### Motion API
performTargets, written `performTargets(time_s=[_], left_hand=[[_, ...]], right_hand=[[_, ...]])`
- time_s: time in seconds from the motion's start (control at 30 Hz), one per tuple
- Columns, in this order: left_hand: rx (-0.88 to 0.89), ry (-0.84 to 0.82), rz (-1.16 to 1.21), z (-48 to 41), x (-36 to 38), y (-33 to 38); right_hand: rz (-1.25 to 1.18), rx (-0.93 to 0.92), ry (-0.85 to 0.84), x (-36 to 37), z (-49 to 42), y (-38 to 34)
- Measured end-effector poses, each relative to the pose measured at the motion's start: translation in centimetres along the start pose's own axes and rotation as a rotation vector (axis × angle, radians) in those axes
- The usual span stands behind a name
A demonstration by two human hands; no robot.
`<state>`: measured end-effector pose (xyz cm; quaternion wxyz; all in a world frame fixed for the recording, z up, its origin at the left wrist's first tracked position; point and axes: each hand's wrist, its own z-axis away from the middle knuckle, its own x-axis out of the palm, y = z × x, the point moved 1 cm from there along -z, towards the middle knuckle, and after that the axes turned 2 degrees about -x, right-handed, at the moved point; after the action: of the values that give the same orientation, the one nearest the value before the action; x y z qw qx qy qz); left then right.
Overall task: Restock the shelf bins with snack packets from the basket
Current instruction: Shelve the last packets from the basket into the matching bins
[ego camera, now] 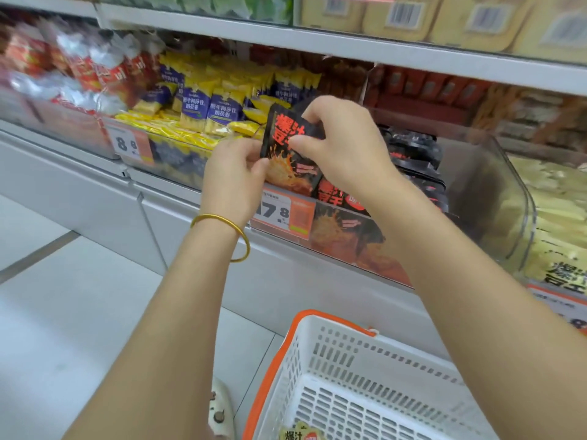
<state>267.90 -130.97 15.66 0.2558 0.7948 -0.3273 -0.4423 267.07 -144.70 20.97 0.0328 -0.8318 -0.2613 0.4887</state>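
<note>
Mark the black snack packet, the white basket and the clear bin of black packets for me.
black snack packet (281, 131), head view, on its printed front.
white basket (365, 357), head view, on its slotted wall.
clear bin (489, 192), head view, on its bare right wall.

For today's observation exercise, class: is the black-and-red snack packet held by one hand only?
No: the left hand pinches the black-and-red snack packet at its lower left, and the right hand grips its right side.
</note>
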Motion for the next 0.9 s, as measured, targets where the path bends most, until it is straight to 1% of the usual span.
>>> performTargets(time_s=[0.17,0.3,0.4,0.53,0.63,0.7,0.77,0.83,0.9], left_hand=[[-0.087,0.092,0.061,-0.3,0.3,0.1],[-0.040,0.124,0.092,-0.8,0.7,0.1],[-0.059,0.145,0.057,-1.3,0.8,-0.2],[-0.047,0.197,0.012,-1.6,1.1,-0.6],[-0.086,0.225,-0.131,-1.6,1.3,-0.6],[-0.122,0.209,-0.231,-1.2,1.6,-0.9],[-0.131,0.182,-0.283,-0.9,1.8,-1.1],[-0.131,0.176,-0.269,-0.9,1.6,-1.0],[-0.059,0.205,-0.215,-1.2,1.3,-0.6]], right_hand=[[0.089,0.023,-0.134,1.2,-2.0,-0.6],[0.148,0.007,-0.186,2.5,-2.4,-0.9],[0.121,0.025,-0.226,2.0,-2.5,-0.5],[0.115,0.067,-0.215,1.5,-2.4,0.0],[0.181,0.059,-0.228,2.3,-2.3,-0.3],[0.238,0.047,-0.243,3.1,-2.1,-0.4],[0.276,0.036,-0.256,3.5,-1.8,-0.4],[0.264,0.045,-0.270,3.2,-1.6,-0.2],[0.198,0.077,-0.264,2.5,-1.7,0.1]])
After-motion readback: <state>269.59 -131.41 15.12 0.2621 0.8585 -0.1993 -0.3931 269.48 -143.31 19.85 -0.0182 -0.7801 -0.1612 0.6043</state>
